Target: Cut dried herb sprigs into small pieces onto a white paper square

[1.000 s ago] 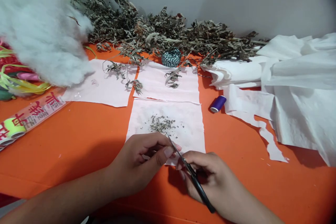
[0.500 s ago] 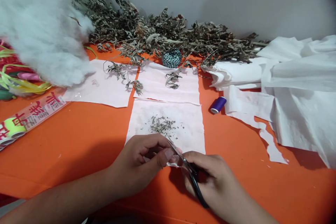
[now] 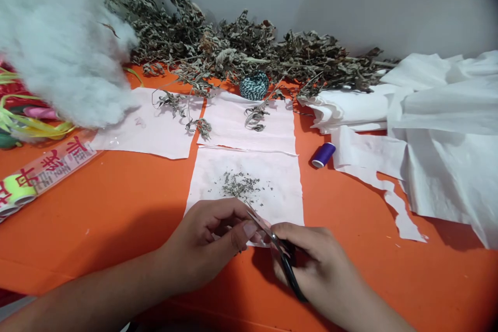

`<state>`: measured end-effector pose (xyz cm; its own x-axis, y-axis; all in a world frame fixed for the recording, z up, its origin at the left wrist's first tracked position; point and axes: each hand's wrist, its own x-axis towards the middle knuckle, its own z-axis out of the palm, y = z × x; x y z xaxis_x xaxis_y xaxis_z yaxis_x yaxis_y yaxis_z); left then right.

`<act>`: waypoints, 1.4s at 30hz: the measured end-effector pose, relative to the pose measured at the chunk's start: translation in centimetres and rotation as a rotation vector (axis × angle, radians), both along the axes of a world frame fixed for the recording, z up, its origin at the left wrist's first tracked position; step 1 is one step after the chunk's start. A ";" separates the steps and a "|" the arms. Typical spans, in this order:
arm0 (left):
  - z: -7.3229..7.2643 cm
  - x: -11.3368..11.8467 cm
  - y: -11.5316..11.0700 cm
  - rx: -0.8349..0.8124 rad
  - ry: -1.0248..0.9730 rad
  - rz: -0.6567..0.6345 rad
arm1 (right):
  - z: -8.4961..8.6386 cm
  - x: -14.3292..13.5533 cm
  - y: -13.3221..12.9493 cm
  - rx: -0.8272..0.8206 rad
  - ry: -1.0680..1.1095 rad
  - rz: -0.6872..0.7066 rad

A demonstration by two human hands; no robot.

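My right hand (image 3: 317,257) grips black-handled scissors (image 3: 288,268), their blades pointing up and left. The blades reach to the fingertips of my left hand (image 3: 216,241), which is curled closed with thumb against fingers. Whatever those fingers pinch is hidden from me. Both hands hover over the near edge of a white cloth piece (image 3: 286,187). Small grey-green bits of crumbled dried leaf (image 3: 239,184) lie scattered on this cloth, just beyond my left hand.
Dried leafy stalks (image 3: 241,46) line the wall behind a ball of twine (image 3: 254,85). White fluffy stuffing (image 3: 73,57) and a packet of thread spools (image 3: 46,174) sit left. A purple thread spool (image 3: 323,155) and white fabric (image 3: 439,166) lie right on the orange table (image 3: 350,192).
The scissor handles have shifted up slightly in my right hand. My left hand stays almost where it was, and the leaf bits look the same.
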<state>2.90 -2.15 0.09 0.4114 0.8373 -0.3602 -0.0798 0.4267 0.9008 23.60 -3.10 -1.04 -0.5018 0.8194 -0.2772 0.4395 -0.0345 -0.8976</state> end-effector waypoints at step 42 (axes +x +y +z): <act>1.1 -0.1 0.4 0.357 0.311 -0.072 | -0.6 0.2 -0.2 -0.013 -0.015 -0.023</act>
